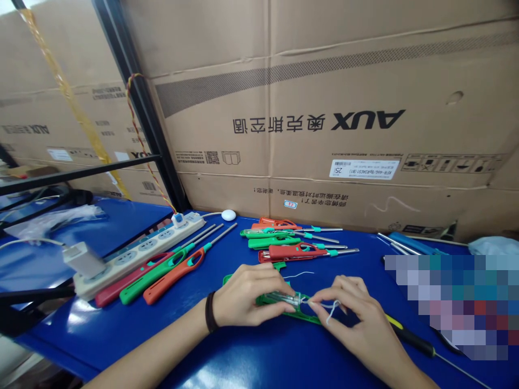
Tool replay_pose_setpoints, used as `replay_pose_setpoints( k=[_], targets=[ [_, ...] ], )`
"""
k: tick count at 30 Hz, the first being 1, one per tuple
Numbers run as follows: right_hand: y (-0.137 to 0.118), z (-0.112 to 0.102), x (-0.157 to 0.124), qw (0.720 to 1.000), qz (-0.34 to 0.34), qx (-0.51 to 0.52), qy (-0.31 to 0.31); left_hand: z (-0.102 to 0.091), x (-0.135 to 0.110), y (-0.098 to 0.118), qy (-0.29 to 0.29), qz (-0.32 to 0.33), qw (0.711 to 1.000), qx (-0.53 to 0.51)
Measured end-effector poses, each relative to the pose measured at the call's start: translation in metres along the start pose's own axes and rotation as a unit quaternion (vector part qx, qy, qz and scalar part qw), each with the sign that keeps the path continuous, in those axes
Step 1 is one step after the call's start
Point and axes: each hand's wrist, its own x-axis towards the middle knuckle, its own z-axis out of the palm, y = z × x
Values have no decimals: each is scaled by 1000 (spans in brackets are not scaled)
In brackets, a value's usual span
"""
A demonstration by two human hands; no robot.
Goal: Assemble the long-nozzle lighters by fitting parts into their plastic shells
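My left hand (259, 294) grips a clear gas tank (286, 297) with thumb and fingers, over the green half-shell of a long-nosed lighter (312, 316). Thumb and forefinger of my right hand (348, 313) pinch a thin white tube (334, 310) at the tank's right end. The tube's loose end curls down beside the right fingers. Just behind my left hand lies a small green lighter piece (279, 266), partly covered. A thin white wire (302, 274) sticks up nearby.
Behind my hands lie several long-nosed lighters (298, 251) in red, green and orange. Three more lighters (174, 273) rest against a white power strip (146, 246) on the left. A screwdriver (413, 337) lies right of my right hand. Large cardboard (308, 70) walls the back.
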Motion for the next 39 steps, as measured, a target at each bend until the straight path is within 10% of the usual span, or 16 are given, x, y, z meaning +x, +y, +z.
replay_pose_setpoints(
  k=[39],
  targets=[
    [-4,-1,1,1000,-17,-8,20,3,0,2,21,14,1000,9]
  ],
)
